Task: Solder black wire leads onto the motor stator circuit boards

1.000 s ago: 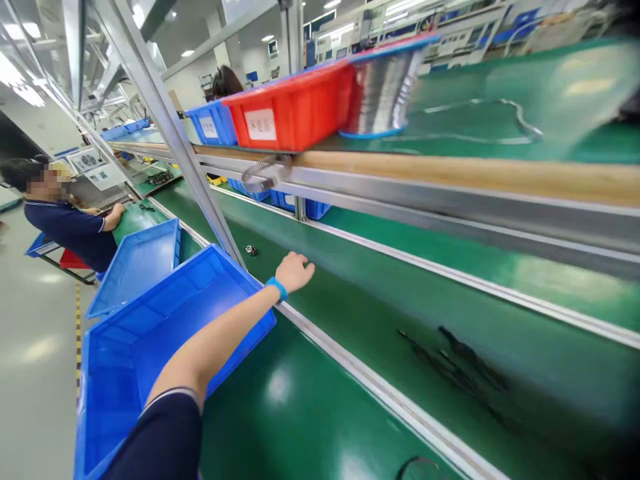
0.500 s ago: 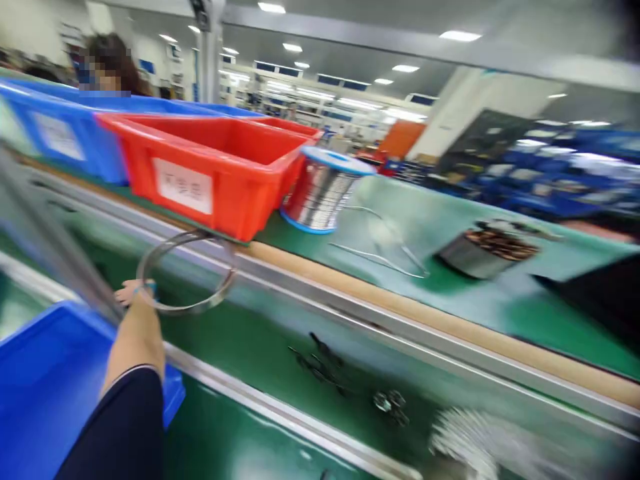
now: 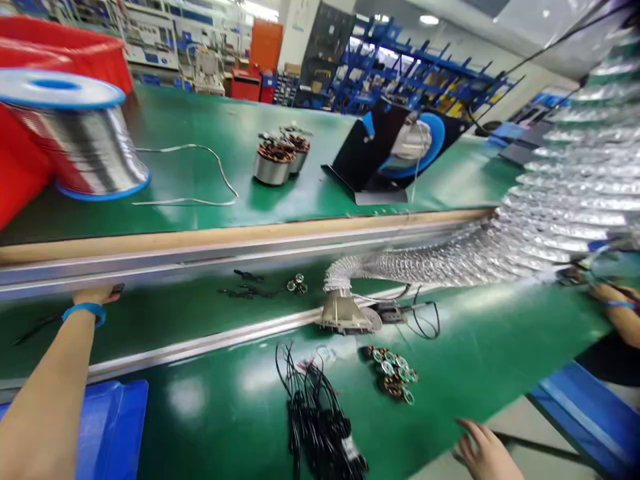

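My left hand (image 3: pixel 97 295), with a blue band at the wrist, reaches under the raised shelf at the left. Its fingers are partly hidden and look closed around a small dark piece that I cannot make out. A thin black pointed thing (image 3: pixel 37 328) lies beside the wrist. My right hand (image 3: pixel 485 450) is at the lower right, near the bench's front edge, its fingers apart and holding nothing. Between the hands, a bundle of black cables (image 3: pixel 320 427) and a pile of small copper-wound rings (image 3: pixel 393 373) lie on the green bench (image 3: pixel 200 427).
On the shelf stand a solder wire spool (image 3: pixel 95 147), two copper-wound metal cylinders (image 3: pixel 273 163) and a black reel stand (image 3: pixel 365 160). A silver flexible duct (image 3: pixel 450 260) crosses the right side. Another person's hand (image 3: pixel 613 297) is far right. A blue bin (image 3: pixel 113 427) sits lower left.
My view has swung to the right and levelled. The cables, ring pile and my right hand have come into view. My left hand is still under the shelf; the metal hoop is out of view.
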A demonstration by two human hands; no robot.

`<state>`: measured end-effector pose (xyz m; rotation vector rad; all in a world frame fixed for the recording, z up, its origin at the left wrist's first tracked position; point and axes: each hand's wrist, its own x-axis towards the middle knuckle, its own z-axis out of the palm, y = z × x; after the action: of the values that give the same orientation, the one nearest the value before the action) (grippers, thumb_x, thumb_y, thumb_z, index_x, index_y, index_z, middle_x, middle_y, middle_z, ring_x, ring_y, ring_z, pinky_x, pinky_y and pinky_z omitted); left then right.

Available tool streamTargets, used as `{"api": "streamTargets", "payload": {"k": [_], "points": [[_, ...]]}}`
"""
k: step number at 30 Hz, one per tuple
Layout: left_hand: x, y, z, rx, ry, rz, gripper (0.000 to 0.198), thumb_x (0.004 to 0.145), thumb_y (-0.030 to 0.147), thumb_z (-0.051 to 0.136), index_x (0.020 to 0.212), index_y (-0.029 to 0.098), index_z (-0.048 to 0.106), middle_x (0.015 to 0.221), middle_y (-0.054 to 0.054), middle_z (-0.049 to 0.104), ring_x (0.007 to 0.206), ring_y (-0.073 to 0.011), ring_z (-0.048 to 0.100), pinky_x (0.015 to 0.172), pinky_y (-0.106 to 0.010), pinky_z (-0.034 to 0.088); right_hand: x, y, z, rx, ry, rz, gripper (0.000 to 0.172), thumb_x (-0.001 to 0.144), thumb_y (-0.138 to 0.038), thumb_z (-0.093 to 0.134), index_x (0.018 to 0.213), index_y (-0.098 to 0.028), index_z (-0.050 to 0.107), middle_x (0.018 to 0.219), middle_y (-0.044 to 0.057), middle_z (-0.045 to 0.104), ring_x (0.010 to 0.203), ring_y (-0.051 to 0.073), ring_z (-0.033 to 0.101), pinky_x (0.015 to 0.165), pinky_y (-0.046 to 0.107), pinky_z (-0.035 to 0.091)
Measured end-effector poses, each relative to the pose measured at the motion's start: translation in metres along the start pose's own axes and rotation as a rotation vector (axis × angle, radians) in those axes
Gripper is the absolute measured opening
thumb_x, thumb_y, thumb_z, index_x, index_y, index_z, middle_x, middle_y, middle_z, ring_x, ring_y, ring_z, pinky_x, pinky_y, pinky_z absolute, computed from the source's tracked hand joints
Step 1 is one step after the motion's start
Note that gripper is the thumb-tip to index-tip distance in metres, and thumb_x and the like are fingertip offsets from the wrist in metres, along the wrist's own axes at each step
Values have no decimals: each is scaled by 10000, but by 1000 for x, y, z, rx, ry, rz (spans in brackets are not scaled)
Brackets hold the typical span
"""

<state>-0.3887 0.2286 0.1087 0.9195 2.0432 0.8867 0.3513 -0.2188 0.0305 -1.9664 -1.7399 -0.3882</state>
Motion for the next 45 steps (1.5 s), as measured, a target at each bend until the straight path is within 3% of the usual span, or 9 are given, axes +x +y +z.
{"api": "streamTargets", "payload": {"k": [7, 13, 20, 27, 31, 34, 38, 42, 45], "points": [[-123, 34, 34, -76, -293, 17, 519, 806, 389, 804, 1198, 68, 695, 969, -42, 747, 899, -157, 740, 891, -245, 596, 41, -130, 82, 247, -123, -10, 266, 990, -254, 469, 1099, -164, 695, 1166, 149, 690, 1067, 227, 710, 912, 388, 629], [-287, -4, 75, 4, -540, 40, 905, 602, 714, 807, 1305, 161, 666, 1098, -79, 738, 943, -242, 745, 916, -345, 614, 65, -298, 69, 566, -216, -222, 575, 976, -338, 604, 1509, -181, 452, 1439, 143, 556, 1353, 203, 556, 1106, 370, 553], [-405, -71, 130, 214, -662, 94, 669, 757, 691, 621, 1268, 262, 654, 1097, -76, 721, 895, -226, 715, 847, -371, 606, 49, -315, 53, 775, -220, -258, 549, 1026, -306, 528, 1544, -160, 416, 1376, 164, 585, 1281, 216, 595, 1035, 372, 586], [-433, -83, 133, 204, -693, 263, 783, 894, 651, 612, 1570, 315, 404, 1366, -89, 626, 1052, -185, 724, 961, -303, 629, 45, -288, 36, 1033, -362, -101, 538, 979, -154, 603, 1494, -232, 469, 1423, 94, 556, 1368, 109, 538, 1170, 214, 471], [-435, -69, 125, 215, -651, 360, 642, 1009, 529, 580, 1575, 297, 385, 1111, -37, 682, 867, -108, 707, 808, -235, 626, 56, -279, 28, 1239, -440, 102, 486, 963, -206, 679, 1417, -306, 537, 1326, 29, 595, 1263, 61, 587, 1110, 140, 467], [-423, -61, 124, 332, -511, 648, 520, 994, 461, 651, 1482, 329, 528, 1067, -33, 625, 909, -98, 661, 808, -222, 594, 65, -272, 27, 1392, -547, 219, 458, 964, -221, 693, 1394, -337, 586, 1303, 15, 598, 1209, 44, 602, 1052, 103, 474], [-401, -60, 130, 370, -590, 907, 577, 1012, 402, 643, 1559, 422, 460, 1558, -40, 430, 1461, -193, 451, 1189, -381, 453, 67, -264, 30, 1665, -701, 436, 387, 1002, -249, 648, 1372, -362, 629, 1355, 37, 560, 1200, 76, 614, 1046, 163, 505], [-376, -64, 149, 124, -702, 836, 387, 1066, 331, 560, 1451, 360, 583, 1407, 3, 605, 1384, -124, 527, 1181, -286, 426, 66, -257, 30, 1830, -746, 548, 353, 1021, -259, 618, 1355, -372, 637, 1300, 42, 563, 1079, 93, 660, 986, 221, 550], [-338, -65, 179, 140, -513, 797, 274, 1074, 314, 538, 1305, 273, 680, 1295, -6, 658, 1231, -92, 615, 1055, -227, 494, 68, -253, 24, 1881, -797, 583, 348, 1024, -258, 619, 1352, -372, 635, 1199, 32, 590, 1023, 84, 681, 958, 201, 543]]}}
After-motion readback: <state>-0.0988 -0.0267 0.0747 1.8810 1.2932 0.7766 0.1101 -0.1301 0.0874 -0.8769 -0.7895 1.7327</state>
